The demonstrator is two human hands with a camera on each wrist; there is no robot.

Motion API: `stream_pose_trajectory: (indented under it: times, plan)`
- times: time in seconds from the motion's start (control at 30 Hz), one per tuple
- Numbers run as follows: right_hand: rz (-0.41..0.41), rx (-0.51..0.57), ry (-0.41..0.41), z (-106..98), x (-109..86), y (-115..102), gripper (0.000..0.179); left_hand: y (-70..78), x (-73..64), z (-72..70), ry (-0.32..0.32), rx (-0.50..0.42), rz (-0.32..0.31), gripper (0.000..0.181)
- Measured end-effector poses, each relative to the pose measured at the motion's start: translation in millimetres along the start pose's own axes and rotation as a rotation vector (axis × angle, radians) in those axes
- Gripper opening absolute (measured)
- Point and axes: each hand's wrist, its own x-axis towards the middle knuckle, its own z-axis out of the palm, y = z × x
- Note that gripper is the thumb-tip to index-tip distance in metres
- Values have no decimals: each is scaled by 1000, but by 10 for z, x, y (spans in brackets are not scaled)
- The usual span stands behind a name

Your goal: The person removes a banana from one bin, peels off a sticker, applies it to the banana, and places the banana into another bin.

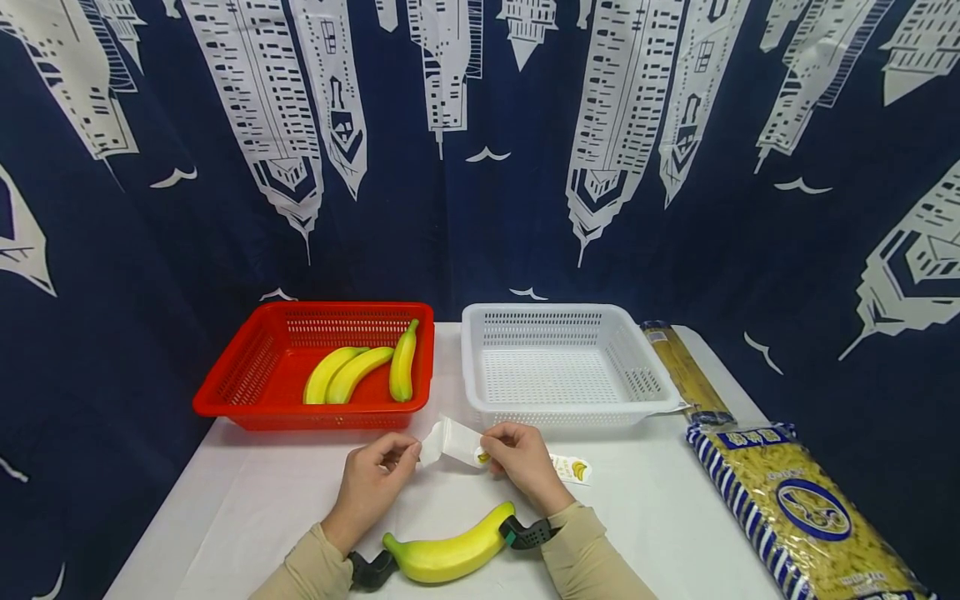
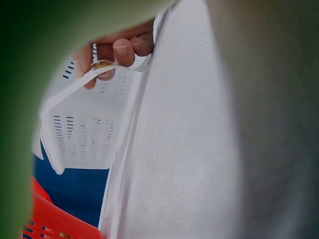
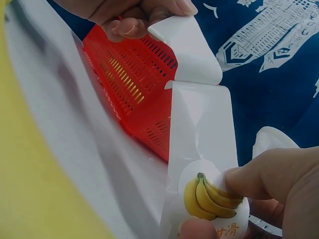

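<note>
Between both hands stretches a white strip of banana stickers (image 1: pixel 459 442), creased near its left part. My left hand (image 1: pixel 378 475) pinches the left end between thumb and fingers. Thumb and fingers of my right hand (image 1: pixel 525 462) grip it farther right, at a round banana sticker (image 3: pixel 212 196) with orange print under the picture. Past the right hand, another printed piece (image 1: pixel 573 469) with a banana picture shows over the table. A yellow banana (image 1: pixel 450 554) lies below the hands, between the wrists, overlapped at its ends by the black wrist straps.
A red basket (image 1: pixel 247 408) holding 3 bananas (image 1: pixel 362 375) stands back left. Beside it is a white basket (image 1: pixel 555 375). On the right lie a pasta bag (image 1: pixel 813 517) and a long package (image 1: pixel 690 375). A dark blue patterned curtain (image 1: pixel 450 225) hangs behind the white table (image 1: pixel 247 508).
</note>
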Motion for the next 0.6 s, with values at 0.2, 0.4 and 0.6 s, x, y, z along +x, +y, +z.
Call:
stream_pose_trajectory:
  times: [0.2, 0.4, 0.6]
  plan:
    - [9, 9, -1, 1, -10, -19, 13, -2, 2, -13, 6, 1, 14, 17]
    - [8, 10, -5, -1, -9, -21, 13, 1, 1, -21, 5, -6, -14, 18]
    - [8, 8, -7, -3, -3, -10, 13, 1, -7, -19, 10, -2, -27, 20]
